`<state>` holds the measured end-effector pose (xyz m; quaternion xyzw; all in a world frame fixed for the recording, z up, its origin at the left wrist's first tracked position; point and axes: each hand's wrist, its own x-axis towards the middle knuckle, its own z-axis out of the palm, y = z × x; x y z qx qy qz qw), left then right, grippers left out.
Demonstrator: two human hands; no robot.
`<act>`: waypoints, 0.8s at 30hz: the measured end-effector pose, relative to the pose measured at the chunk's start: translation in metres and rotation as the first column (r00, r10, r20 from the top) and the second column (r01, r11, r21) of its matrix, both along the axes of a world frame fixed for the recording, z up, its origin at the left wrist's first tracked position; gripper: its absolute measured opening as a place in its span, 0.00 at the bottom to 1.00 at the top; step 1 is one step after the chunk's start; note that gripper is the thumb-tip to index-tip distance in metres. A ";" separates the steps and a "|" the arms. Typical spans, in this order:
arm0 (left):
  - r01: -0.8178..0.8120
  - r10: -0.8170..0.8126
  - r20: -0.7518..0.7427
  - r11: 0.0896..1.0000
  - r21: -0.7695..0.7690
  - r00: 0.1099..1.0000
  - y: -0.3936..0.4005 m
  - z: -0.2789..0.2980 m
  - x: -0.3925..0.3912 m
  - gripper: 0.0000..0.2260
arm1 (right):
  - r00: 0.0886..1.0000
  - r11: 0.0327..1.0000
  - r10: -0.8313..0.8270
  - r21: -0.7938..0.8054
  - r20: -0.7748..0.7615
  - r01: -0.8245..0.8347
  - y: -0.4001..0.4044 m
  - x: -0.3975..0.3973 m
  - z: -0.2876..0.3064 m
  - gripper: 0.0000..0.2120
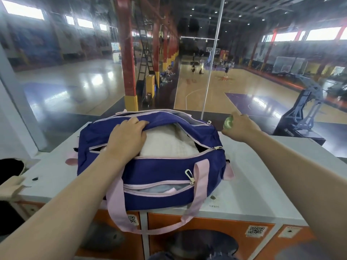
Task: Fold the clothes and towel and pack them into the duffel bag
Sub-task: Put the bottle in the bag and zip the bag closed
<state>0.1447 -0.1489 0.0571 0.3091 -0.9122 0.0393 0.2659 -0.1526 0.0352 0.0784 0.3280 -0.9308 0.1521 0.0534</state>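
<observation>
Packing step: left hand (127, 134) grips duffel bag (150, 166) opening, towel (165, 143) inside.
Right hand (238, 126): curled around green item (228, 122).
Next: likely stow it.

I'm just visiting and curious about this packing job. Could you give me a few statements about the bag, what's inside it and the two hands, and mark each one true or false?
1. The duffel bag is purple with pink straps. True.
2. The bag's top opening is zipped fully closed. False: it gapes open, with a white towel showing inside.
3. The left hand grips the far edge of the bag's opening. True.
4. The right hand hangs empty over the bag. False: it holds a small green and white object to the bag's right.
5. The bag sits on the gym floor. False: it rests on a white locker top.
</observation>
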 end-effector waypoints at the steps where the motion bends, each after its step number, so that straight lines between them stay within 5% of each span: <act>1: 0.033 -0.034 -0.037 0.999 -0.036 0.999 -0.001 -0.002 0.000 0.14 | 1.000 0.999 -0.009 -0.049 -0.024 0.007 0.000 0.001 0.007 0.31; 5: 0.160 -0.177 -0.170 0.981 -0.106 0.969 -0.004 -0.014 0.004 0.13 | 0.996 0.874 0.044 -0.480 -0.081 -0.078 -0.018 0.026 0.049 0.30; 9: 0.193 -0.203 -0.216 0.979 -0.066 0.955 -0.001 -0.026 0.009 0.18 | 0.919 0.633 0.393 -0.734 0.028 -0.248 -0.047 0.081 0.084 0.29; 13: 0.214 -0.218 -0.278 0.976 -0.044 0.936 0.004 -0.030 0.011 0.18 | 0.725 0.645 0.635 -0.699 0.266 -0.309 -0.076 0.133 0.075 0.26; 16: 0.222 -0.227 -0.340 0.974 -0.053 0.913 0.010 -0.032 0.016 0.16 | 0.520 0.751 0.598 -0.652 0.610 -0.098 -0.094 0.144 0.059 0.29; 19: 0.230 -0.244 -0.360 0.970 -0.080 0.901 0.012 -0.033 0.021 0.15 | 0.318 0.813 0.565 -0.578 0.761 -0.062 -0.096 0.139 0.054 0.18; 24: 0.260 -0.289 -0.389 0.957 -0.125 0.875 0.008 -0.035 0.022 0.14 | 0.457 0.808 0.574 -0.561 0.679 -0.181 -0.103 0.132 0.063 0.18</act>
